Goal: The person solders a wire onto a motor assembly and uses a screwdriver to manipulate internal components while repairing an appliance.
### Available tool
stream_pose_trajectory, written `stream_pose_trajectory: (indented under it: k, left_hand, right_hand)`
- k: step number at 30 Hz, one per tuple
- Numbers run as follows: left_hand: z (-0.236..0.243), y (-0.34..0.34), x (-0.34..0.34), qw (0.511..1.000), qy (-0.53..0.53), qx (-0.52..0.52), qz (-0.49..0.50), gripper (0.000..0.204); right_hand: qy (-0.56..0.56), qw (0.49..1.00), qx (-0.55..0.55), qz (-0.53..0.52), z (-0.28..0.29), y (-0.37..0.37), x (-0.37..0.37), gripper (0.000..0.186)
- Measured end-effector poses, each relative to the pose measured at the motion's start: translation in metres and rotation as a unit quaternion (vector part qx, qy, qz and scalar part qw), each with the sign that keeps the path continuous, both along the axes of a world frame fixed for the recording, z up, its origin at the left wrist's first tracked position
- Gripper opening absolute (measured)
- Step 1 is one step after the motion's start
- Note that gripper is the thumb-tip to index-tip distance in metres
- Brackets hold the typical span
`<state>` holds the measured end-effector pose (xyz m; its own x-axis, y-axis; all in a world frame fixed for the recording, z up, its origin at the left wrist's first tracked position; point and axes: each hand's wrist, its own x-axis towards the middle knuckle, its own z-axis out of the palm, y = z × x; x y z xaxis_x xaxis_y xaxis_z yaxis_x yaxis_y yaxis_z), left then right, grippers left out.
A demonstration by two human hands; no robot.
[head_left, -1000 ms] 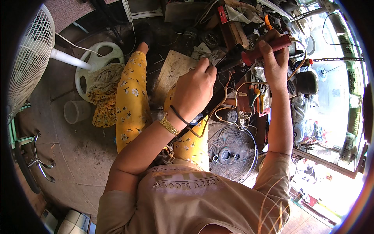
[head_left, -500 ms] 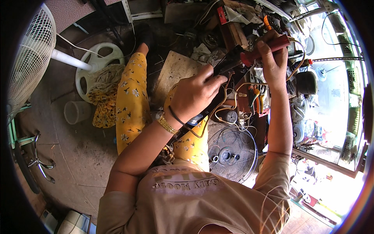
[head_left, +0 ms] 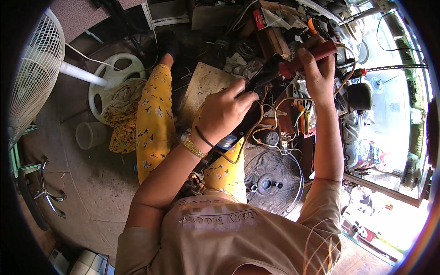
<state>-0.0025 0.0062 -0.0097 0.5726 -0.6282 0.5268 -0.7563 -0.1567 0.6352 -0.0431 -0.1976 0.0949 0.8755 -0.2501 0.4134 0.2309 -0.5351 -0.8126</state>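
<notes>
My right hand [head_left: 319, 75] is wrapped round the red handle of a soldering iron [head_left: 327, 49]. Its dark barrel points left and down, and a brownish cord [head_left: 352, 68] leaves the handle's end. Near the barrel's front, my left hand [head_left: 223, 109] has its fingers closed over a long black part [head_left: 245, 117] lying slantwise above my lap; what they pinch is hidden. Loose brown wires [head_left: 262, 103] hang from that part beside my left fingers. Below my left wrist shows a small blue and silver round thing [head_left: 226, 141].
A fan grille [head_left: 275, 183] lies right of my lap. Pliers with orange handles [head_left: 300, 117] sit by a cluttered bench. A wooden board [head_left: 201, 85] is ahead. At left stand a white pedestal fan [head_left: 39, 68] and a clear tub [head_left: 90, 135]. A glass case [head_left: 394, 123] borders the right.
Both hands have shifted slightly left, and the soldering iron has moved with my right hand. The left fingers sit a little farther from the wires.
</notes>
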Motion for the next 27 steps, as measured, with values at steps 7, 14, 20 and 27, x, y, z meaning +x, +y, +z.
stream_pose_trajectory:
  k: [7, 14, 20, 27]
  left_hand:
    - [0.0001, -0.0007, 0.0003, 1.000, 0.006, -0.009, 0.009, 0.019]
    - [0.0013, -0.0009, 0.0001, 1.000, 0.002, -0.005, 0.010, 0.018]
    - [-0.0004, -0.0004, 0.0004, 1.000, 0.000, -0.003, 0.012, 0.019]
    - [0.0008, 0.0004, 0.0000, 1.000, 0.001, 0.007, 0.016, 0.019]
  right_hand:
    - [0.000, 1.000, -0.004, 0.001, -0.0001, -0.0017, 0.0009, 0.016]
    - [-0.004, 1.000, 0.005, 0.009, 0.0032, -0.0011, 0.0024, 0.016]
    - [0.001, 1.000, 0.000, -0.018, 0.0064, -0.0023, 0.0055, 0.016]
    - [-0.002, 1.000, -0.017, 0.008, 0.0042, -0.0035, 0.0086, 0.015]
